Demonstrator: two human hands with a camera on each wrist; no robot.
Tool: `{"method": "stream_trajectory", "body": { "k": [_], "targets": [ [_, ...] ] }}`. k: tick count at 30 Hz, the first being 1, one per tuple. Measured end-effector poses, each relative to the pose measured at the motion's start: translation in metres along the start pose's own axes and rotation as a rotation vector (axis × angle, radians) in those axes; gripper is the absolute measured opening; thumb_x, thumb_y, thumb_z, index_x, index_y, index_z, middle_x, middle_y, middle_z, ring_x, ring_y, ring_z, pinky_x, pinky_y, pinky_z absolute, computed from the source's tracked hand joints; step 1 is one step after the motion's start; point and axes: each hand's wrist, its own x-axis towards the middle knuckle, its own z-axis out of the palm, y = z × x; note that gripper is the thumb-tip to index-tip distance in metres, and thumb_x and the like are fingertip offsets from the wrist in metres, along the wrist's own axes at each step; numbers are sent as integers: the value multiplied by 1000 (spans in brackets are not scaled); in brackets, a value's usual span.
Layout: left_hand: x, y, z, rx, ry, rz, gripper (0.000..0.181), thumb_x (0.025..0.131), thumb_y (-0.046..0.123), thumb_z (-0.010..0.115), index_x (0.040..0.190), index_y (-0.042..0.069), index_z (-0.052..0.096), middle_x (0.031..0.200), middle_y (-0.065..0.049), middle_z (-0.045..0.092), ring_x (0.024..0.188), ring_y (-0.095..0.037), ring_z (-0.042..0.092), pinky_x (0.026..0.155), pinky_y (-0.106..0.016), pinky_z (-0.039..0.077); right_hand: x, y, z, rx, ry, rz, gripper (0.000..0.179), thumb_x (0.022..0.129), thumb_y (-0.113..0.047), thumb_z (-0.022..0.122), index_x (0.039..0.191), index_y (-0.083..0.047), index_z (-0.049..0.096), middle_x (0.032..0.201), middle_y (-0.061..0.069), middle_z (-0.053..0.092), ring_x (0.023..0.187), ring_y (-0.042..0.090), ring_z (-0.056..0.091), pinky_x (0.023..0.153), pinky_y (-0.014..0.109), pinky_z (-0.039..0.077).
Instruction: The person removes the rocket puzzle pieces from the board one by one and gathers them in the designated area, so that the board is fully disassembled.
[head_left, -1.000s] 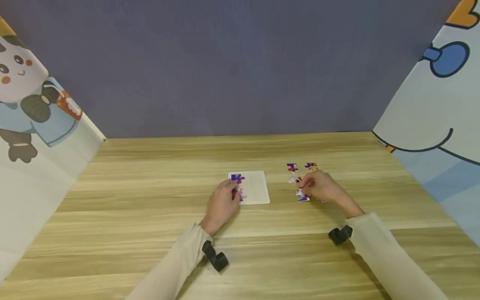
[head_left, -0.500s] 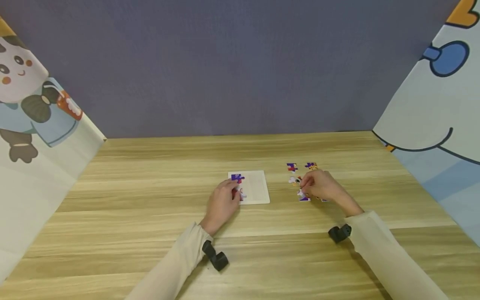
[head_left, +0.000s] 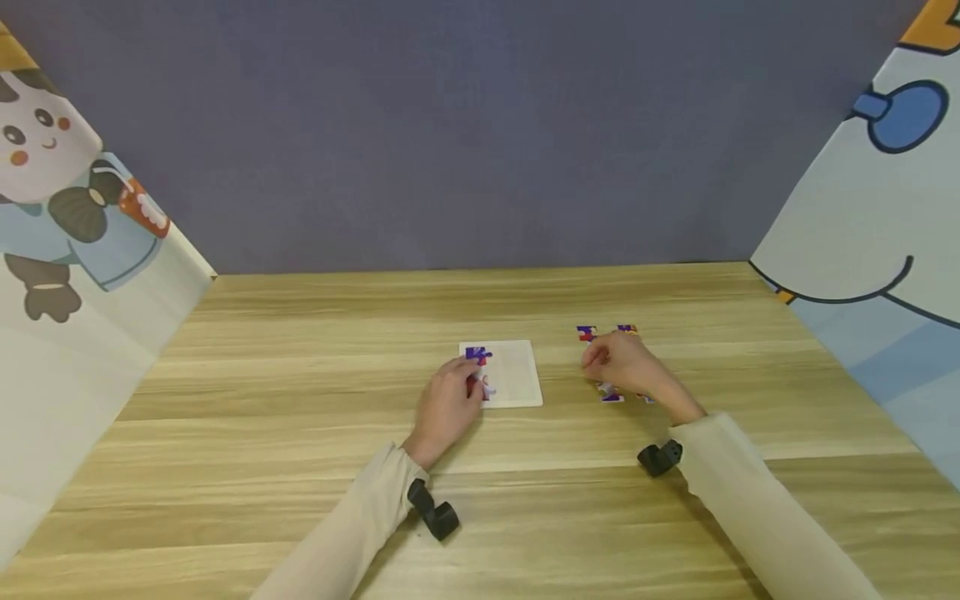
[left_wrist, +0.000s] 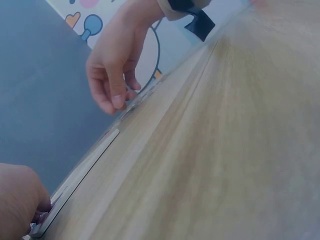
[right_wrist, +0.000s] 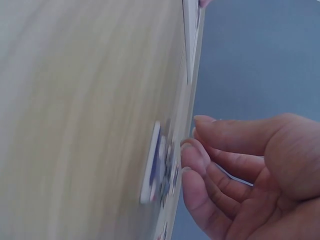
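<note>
My left hand (head_left: 442, 408) rests on the left part of a white puzzle board (head_left: 517, 375), fingertips and thumb touching it among its purple, red and white jigsaw pieces. A purple piece (head_left: 474, 353) shows in the board's upper left corner; others are partly covered by the fingers. Right of the board, my right hand (head_left: 626, 362) hovers over loose jigsaw pieces (head_left: 612, 397). In the right wrist view its thumb (right_wrist: 240, 134) and index fingertips are close together, and I cannot tell whether a piece is between them. In the left wrist view the right hand (left_wrist: 117, 60) hangs above the table.
Loose pieces lie on the wooden table (head_left: 300, 350), one purple and red piece (head_left: 587, 332) at the back left of the group. A dark grey wall (head_left: 480, 133) stands behind. Printed cartoon panels (head_left: 862, 208) flank both sides. Each sleeve carries a black wrist camera (head_left: 660, 458).
My right hand has shifted left and slightly away from me, now covering the white piece seen in the middle row before. My left hand has stayed on the board. The view has turned slightly.
</note>
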Motion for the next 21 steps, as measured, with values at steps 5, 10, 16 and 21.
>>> {"method": "stream_trajectory", "body": {
  "k": [5, 10, 16, 21],
  "targets": [
    [1, 1, 0, -10, 17, -5, 23, 81, 5, 65, 102, -3, 70, 115, -16, 65, 107, -30, 63, 95, -39, 51, 6, -8, 7, 7, 13, -17, 8, 84, -4, 66, 89, 3, 66, 81, 11, 65, 71, 15, 57, 62, 26, 47],
    [1, 2, -1, -14, 18, -13, 23, 81, 5, 65, 102, -3, 71, 114, -15, 66, 108, -30, 62, 97, -39, 50, 15, -16, 15, -12, 36, -35, 8, 82, -6, 69, 87, 0, 67, 79, 10, 66, 69, 15, 58, 62, 26, 47],
    [1, 0, 0, -15, 1, -2, 25, 81, 4, 64, 104, -3, 70, 115, -17, 66, 111, -32, 61, 99, -41, 48, 24, -29, 25, 13, 23, -23, 8, 82, -6, 69, 88, -1, 68, 80, 10, 66, 70, 16, 59, 63, 26, 47],
    [1, -1, 1, -6, -14, 18, 24, 82, 4, 64, 104, -2, 70, 115, -18, 66, 113, -32, 61, 101, -41, 47, 33, -40, 34, 47, 16, -31, 9, 81, -4, 68, 89, 0, 68, 81, 10, 65, 71, 15, 57, 63, 24, 46]
  ]
}}
